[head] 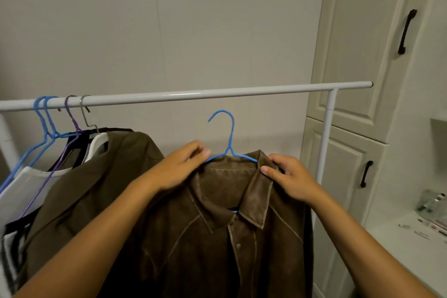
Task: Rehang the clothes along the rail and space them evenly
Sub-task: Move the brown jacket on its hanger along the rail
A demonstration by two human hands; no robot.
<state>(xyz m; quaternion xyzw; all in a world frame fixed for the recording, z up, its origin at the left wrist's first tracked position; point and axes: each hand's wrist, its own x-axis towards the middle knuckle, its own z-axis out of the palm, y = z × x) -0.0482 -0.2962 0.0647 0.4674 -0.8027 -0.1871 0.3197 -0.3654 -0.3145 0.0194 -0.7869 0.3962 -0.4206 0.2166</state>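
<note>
Brown leather jacket (229,237) hangs on a blue hanger (228,145) below the rail (217,94). The left hand (179,169) and right hand (287,176) each pinch a shoulder, the hook between them, unhooked. Other garments (72,176) crowd the rail's left end.

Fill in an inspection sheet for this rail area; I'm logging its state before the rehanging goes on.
Surface: white metal rail, bare from the middle to its right end.
Job's things: brown leather jacket on a blue wire hanger, hook below the rail, not hung. Olive-brown jacket and other garments bunched at the left on two blue hangers, a purple hanger and a grey-hooked hanger.
Clutter: small items on the white counter, blurred.
Hands: left hand and right hand grip the leather jacket's shoulders.
Cables: nothing seen.
Surroundings: cream cabinet doors with black handles, plain wall.
</note>
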